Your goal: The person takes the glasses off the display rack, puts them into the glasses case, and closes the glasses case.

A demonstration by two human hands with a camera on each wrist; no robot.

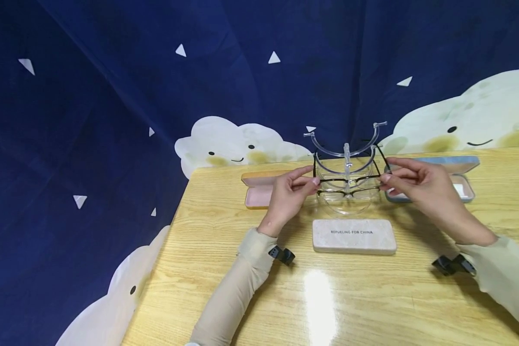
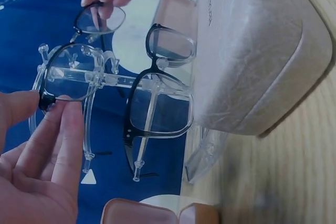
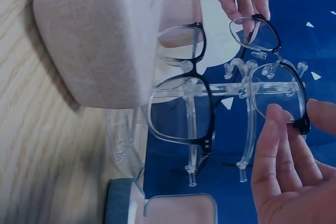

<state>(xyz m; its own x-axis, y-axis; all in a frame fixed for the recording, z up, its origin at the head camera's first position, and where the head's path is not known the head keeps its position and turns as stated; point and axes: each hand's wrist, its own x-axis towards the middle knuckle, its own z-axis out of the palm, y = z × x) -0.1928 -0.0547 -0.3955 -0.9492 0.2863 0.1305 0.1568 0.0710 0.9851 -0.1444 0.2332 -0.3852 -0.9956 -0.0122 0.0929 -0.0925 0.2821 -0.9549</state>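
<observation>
My left hand [image 1: 287,197] and right hand [image 1: 430,194] pinch the two outer corners of black half-rim eyeglasses [image 2: 46,80], thumb on one side and fingers on the other. The eyeglasses' temples point away from me, toward a clear display stand [image 1: 347,150] with curved arms. In both wrist views the held eyeglasses are level with the stand's upper part. A second pair of dark-framed eyeglasses [image 3: 211,108] rests on the stand lower down. Whether the held pair touches the stand, I cannot tell.
A closed pale glasses case [image 1: 354,242] lettered "REFUELING FOR CHINA" lies in front of the stand. An open orange case [image 1: 257,207] is behind my left hand. Behind my right hand is an open blue case [image 1: 470,196] with something white inside. A dark blue curtain [image 1: 311,86] hangs behind the table.
</observation>
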